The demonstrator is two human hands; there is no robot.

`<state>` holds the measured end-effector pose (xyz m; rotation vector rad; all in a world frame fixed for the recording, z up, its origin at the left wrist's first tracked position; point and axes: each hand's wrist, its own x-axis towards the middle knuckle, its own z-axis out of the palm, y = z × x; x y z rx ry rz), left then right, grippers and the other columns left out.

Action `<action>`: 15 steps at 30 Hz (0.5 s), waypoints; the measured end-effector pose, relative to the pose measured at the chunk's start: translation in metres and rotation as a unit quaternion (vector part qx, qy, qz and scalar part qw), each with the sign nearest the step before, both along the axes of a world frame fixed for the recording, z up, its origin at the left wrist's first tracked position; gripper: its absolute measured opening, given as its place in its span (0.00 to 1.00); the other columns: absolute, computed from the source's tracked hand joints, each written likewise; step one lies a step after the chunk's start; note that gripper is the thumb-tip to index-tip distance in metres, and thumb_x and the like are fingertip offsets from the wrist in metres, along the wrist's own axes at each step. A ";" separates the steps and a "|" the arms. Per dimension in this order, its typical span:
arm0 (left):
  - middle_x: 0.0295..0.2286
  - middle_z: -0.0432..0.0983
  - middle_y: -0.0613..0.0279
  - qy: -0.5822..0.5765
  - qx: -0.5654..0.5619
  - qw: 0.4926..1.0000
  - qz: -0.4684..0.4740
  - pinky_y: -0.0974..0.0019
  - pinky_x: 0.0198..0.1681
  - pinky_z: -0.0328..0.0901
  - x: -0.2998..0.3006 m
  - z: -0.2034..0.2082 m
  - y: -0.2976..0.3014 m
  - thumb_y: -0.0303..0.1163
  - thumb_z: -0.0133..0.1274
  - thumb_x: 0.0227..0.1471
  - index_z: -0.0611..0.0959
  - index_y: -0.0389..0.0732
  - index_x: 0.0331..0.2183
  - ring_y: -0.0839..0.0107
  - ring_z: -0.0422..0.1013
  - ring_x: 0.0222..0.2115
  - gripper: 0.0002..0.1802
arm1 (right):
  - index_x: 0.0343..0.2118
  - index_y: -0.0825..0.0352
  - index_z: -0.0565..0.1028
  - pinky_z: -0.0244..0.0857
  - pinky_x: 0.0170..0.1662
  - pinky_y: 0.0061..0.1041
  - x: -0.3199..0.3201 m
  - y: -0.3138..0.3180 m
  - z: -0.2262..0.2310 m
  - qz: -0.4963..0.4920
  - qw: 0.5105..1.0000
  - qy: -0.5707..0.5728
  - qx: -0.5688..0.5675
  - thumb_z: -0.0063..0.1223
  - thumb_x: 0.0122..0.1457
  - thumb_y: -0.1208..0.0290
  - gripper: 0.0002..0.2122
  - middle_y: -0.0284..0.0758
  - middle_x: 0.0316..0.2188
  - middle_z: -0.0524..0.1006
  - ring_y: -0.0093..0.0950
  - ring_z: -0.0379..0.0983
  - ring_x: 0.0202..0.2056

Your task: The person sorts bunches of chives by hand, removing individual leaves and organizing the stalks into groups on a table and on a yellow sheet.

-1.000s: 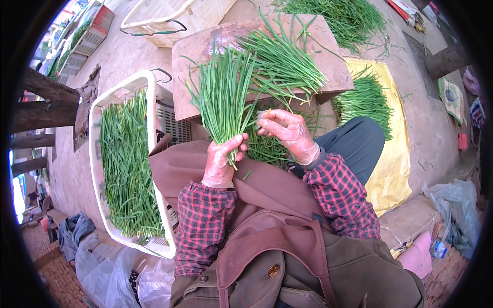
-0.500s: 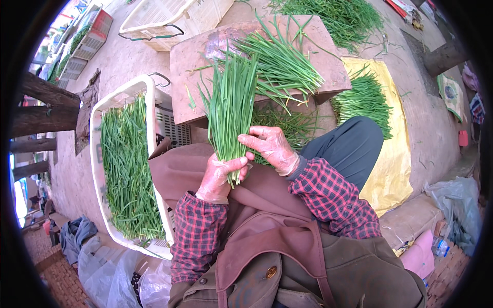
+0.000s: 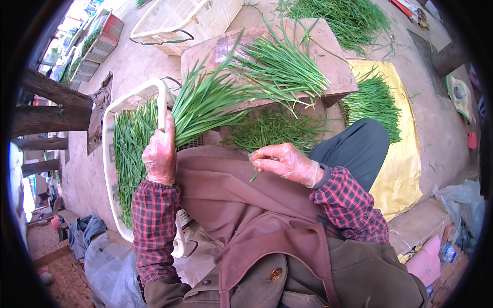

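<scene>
My left hand (image 3: 160, 156), in a thin clear glove, is closed around the stem end of a bunch of garlic chives (image 3: 208, 97). Its leaves fan out to the right, over the near left corner of a low wooden board (image 3: 205, 51). Beneath that hand is the rim of a white plastic crate (image 3: 109, 169) filled with chives (image 3: 134, 138). My right hand (image 3: 287, 163), gloved too, hovers above my apron with its fingertips pinched. A short green chive scrap (image 3: 254, 176) sticks out below them. A loose pile of chives (image 3: 287, 66) lies on the board.
Beyond the board stands a white crate (image 3: 177, 23). More chives (image 3: 341, 23) are heaped on the floor at the back, and others (image 3: 375, 108) lie on a yellow sheet (image 3: 403, 169). Scattered chives (image 3: 277, 128) lie before the board. Wooden posts (image 3: 56, 105) stand at left.
My left hand has carried the bunch left to the crate, tilting its leaves rightward. My right hand has come off the bunch and moved slightly right. The view has shifted a little.
</scene>
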<state>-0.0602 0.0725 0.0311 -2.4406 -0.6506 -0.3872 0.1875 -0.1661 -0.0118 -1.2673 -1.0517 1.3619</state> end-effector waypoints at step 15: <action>0.31 0.80 0.55 -0.036 -0.050 0.997 -0.038 0.67 0.27 0.72 -0.036 -0.011 -0.104 0.20 0.57 0.47 0.83 0.42 0.50 0.65 0.76 0.25 0.24 | 0.41 0.75 0.80 0.70 0.37 0.18 0.072 -0.015 0.054 -0.261 0.959 0.025 0.109 0.57 0.63 0.74 0.09 0.34 0.33 0.80 0.18 0.74 0.32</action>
